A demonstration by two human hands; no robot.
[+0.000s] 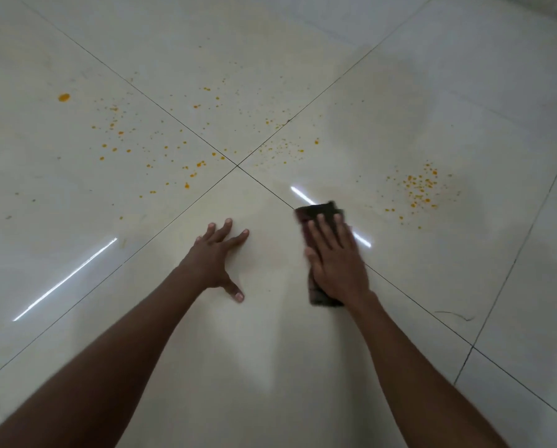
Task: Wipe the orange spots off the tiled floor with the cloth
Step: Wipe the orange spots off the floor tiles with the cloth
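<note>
A dark folded cloth (pixel 315 212) lies flat on the glossy cream tiled floor (pixel 270 350), pressed down by my right hand (pixel 335 257), palm down with fingers stretched over it. My left hand (pixel 217 253) rests flat on the bare tile beside it, fingers spread, holding nothing. Orange spots are scattered beyond both hands: a dense cluster (pixel 421 189) to the right of the cloth, a wide spray (pixel 160 150) across the left tile, a larger blob (pixel 64 97) far left, and fine specks (pixel 283 147) near the tile crossing.
Dark grout lines cross at a joint (pixel 237 165) just ahead of my hands. Bright light streaks reflect on the tiles at the left (pixel 67 279) and beside the cloth. A thin dark strand (pixel 458 315) lies on the tile at the right.
</note>
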